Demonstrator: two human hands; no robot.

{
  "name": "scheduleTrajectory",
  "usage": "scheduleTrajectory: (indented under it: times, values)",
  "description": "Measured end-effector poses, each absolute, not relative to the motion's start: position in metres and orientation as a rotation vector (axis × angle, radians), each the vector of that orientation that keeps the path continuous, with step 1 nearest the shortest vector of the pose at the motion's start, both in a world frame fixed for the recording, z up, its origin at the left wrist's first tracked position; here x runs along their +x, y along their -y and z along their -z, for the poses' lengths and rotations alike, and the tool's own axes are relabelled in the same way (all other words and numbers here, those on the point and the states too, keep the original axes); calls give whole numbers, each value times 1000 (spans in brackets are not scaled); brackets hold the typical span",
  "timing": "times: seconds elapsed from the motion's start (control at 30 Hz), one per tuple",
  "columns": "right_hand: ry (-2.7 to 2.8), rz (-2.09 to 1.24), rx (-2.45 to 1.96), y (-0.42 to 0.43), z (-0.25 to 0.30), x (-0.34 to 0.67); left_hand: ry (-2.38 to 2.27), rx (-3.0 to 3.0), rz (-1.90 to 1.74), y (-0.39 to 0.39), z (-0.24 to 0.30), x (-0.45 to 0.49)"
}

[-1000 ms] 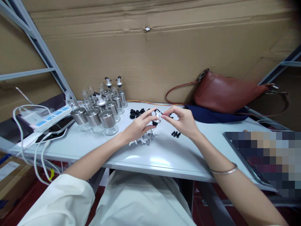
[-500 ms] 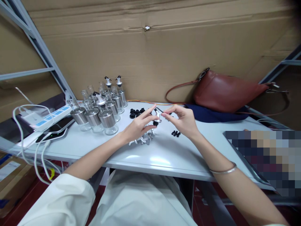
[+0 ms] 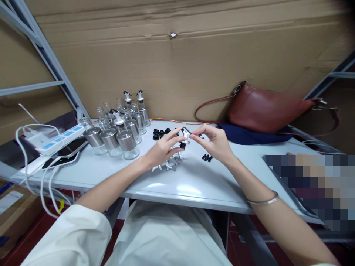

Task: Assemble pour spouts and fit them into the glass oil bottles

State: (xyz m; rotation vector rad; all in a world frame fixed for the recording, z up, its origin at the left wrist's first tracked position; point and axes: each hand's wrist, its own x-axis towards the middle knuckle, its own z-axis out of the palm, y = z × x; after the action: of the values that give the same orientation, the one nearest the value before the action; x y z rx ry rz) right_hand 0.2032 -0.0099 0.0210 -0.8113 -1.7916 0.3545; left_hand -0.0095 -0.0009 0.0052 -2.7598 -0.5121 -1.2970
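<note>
Between the hands, a silver bottle pourer (image 3: 185,139) stands nearly upright, its ridged black stopper (image 3: 183,146) lowest, held in the half-curled left hand (image 3: 163,147), while the closely pinched right hand (image 3: 215,143) grips its slim black lever (image 3: 187,130), slanting down rightward.

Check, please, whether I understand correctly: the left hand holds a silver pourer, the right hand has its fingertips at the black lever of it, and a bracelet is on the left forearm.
One detail is wrong: the head view shows the bracelet on the right forearm. The left hand does hold the silver pourer, and the right hand has its fingertips at the black lever.
</note>
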Motion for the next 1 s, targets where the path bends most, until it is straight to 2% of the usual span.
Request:
scheduleTrajectory:
  times: [0.6,1.0]
  values:
    - [1707,-577,-813,13,-26,200,490,-2761,1308,2,-4,-10]
    - [1796,-528,-795,14,-23,199,508,-2737,1384,0,-4,-10]
